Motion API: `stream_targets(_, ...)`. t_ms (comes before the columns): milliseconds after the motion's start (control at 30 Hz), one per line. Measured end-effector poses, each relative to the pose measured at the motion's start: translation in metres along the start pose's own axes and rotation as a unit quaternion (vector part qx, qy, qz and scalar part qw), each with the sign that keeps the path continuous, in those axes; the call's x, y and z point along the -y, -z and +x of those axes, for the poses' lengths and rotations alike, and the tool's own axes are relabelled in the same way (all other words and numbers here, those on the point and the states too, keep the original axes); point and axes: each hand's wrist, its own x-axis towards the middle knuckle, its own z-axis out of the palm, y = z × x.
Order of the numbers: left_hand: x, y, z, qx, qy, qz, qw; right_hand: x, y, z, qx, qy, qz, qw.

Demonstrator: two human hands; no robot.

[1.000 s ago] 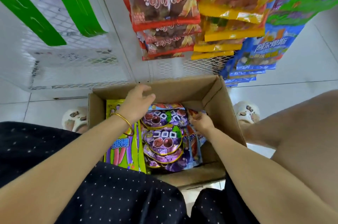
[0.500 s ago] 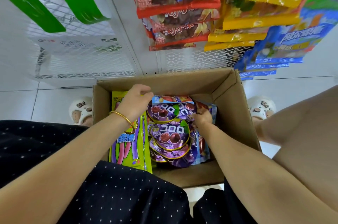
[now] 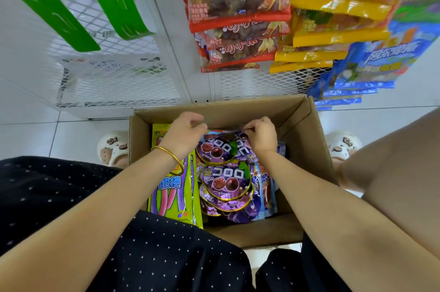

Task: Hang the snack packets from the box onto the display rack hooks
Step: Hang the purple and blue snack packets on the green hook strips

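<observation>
Moved farther back in the box (image 3: pixel 307 146), the left hand (image 3: pixel 184 135) and right hand (image 3: pixel 262 137) each pinch the top purple packet (image 3: pixel 215 148) by its far edge, grip narrow.

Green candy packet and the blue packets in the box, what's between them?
The head view shows a stack of purple grape gummy packets between the green candy packet and the blue packets.

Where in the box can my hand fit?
A bare gap runs along the right, between the blue packets and the cardboard box wall. The middle is packed with purple gummy packets, the left with green packets; at the far end the left hand and right hand pinch one packet's top.
</observation>
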Motion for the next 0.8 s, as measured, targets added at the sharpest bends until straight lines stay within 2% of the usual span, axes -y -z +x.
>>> stream_targets(100,-0.003,0.0,-0.002,0.022,-0.045,0.07,0.996,0.037,0.028,-0.012,-0.013,0.158,-0.091,0.983)
stream_targets(267,-0.011,0.011,-0.008,0.028,-0.111,0.141,0.983,0.099,0.077,-0.037,0.014,0.279,-0.011,0.96)
stream_targets(400,-0.028,0.033,-0.019,-0.033,-0.166,0.115,0.979,0.137,0.11,-0.052,0.007,0.296,0.041,0.954)
stream_targets(500,-0.032,0.06,-0.026,-0.068,-0.173,0.029,0.982,0.159,0.127,-0.057,-0.002,0.299,0.065,0.952)
stream_targets(567,-0.036,0.084,-0.034,-0.078,-0.149,-0.071,0.983,0.17,0.137,-0.055,-0.003,0.274,0.105,0.956)
stream_targets(633,-0.038,0.106,-0.037,-0.062,-0.126,-0.149,0.979,0.183,0.142,-0.056,0.009,0.241,0.186,0.953)
stream_targets(733,-0.054,0.134,-0.04,0.008,-0.093,-0.151,0.984,0.203,0.139,-0.057,0.026,0.224,0.279,0.933)
stream_targets(800,-0.067,0.153,-0.038,0.015,-0.07,-0.147,0.986,0.215,0.131,-0.056,0.013,0.221,0.294,0.93)
